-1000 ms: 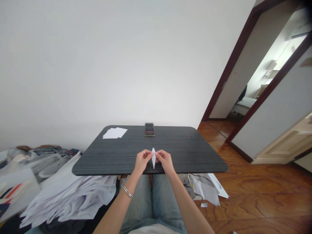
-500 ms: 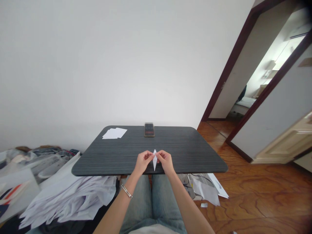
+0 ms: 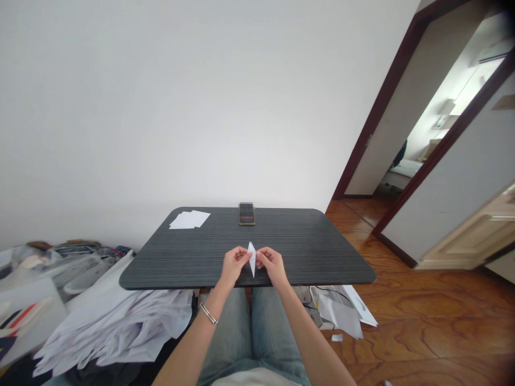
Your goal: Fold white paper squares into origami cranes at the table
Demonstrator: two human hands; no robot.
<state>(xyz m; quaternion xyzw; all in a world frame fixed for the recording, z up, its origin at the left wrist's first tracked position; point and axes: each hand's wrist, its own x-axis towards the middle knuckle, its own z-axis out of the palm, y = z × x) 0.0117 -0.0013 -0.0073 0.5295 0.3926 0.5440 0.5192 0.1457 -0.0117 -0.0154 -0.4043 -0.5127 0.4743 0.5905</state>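
A small piece of folded white paper (image 3: 252,259), a narrow diamond in shape, stands upright between my hands above the near part of the dark table (image 3: 161,262). My left hand (image 3: 234,265) pinches its left side between thumb and fingers. At its right edge is my right hand (image 3: 273,265), fingers curled together and thumb close to the paper; whether they grip it is hard to make out. Two thin points show at the paper's top, and its lower tip points down toward the table's front edge.
Several white paper sheets (image 3: 189,219) lie at the table's far left. A phone-like dark device (image 3: 247,213) stands at the back middle. White cloth or sheets (image 3: 120,327) are heaped below left. Papers and cables (image 3: 338,311) sit on the floor below right.
The folded paper has shifted slightly left and up and turned a little, showing more of one face. My left hand moved slightly left with it; my right hand stayed nearly still.
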